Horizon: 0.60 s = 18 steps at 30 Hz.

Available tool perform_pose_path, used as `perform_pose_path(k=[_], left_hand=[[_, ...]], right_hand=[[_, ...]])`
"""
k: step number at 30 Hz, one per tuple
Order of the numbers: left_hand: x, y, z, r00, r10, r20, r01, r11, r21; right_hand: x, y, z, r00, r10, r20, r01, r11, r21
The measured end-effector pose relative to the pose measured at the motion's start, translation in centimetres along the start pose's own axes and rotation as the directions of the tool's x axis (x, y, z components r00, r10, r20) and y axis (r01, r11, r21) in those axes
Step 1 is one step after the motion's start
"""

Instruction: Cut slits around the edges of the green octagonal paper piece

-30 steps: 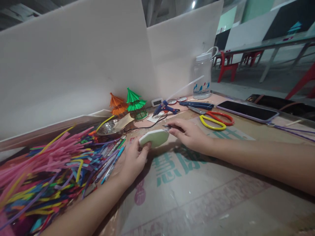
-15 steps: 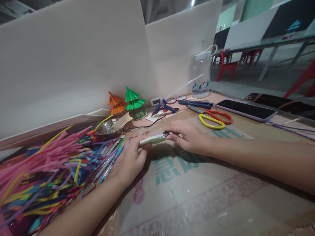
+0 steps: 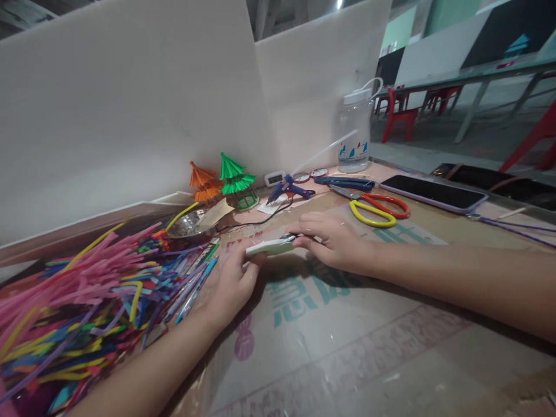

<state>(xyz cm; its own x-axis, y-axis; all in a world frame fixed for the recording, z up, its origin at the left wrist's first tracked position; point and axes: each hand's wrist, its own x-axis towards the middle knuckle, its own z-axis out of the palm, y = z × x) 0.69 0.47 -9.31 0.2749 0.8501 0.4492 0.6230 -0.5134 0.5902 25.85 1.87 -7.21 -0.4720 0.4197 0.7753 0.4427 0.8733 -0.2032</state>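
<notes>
Between my hands, above the covered tabletop, is a flat pale green-white piece (image 3: 270,248) seen nearly edge-on. My left hand (image 3: 237,278) pinches its left end, thumb below and fingers behind. At the other end, my right hand (image 3: 328,238) has its thumb and fingers closed around a small dark, shiny thing (image 3: 288,237) that touches the piece's right edge. Its kind is mostly hidden by the fingers. Behind the hands, a blue glue gun (image 3: 288,190) rests with its clear glue stick pointing up. Scissors (image 3: 377,210) with yellow and red handles lie beyond my right hand.
Colourful pipe cleaners (image 3: 87,289) heap at the left, beside pens (image 3: 197,289). A metal bowl (image 3: 185,225), orange (image 3: 202,182) and green (image 3: 235,176) tiered models stand behind. Blue pliers (image 3: 345,183), a phone (image 3: 434,193) and a water bottle (image 3: 355,130) are at the right.
Both hands keep their hold on the pale piece and stay in nearly the same place. The whole view has shifted very slightly.
</notes>
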Motion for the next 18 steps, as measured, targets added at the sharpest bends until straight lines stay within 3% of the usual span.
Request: perform_pose_path(k=[13, 18], left_hand=[[0.2, 0.1, -0.1, 1.000, -0.005, -0.028, 0.007, 0.997, 0.071], [0.1, 1.1, -0.3, 0.999, 0.001, 0.037, -0.005, 0.996, 0.085]], right_hand=[[-0.1, 0.3, 0.2, 0.996, 0.094, -0.002, -0.094, 0.995, 0.029], [-0.1, -0.4, 0.1, 0.997, 0.069, 0.018, -0.069, 0.997, 0.017]])
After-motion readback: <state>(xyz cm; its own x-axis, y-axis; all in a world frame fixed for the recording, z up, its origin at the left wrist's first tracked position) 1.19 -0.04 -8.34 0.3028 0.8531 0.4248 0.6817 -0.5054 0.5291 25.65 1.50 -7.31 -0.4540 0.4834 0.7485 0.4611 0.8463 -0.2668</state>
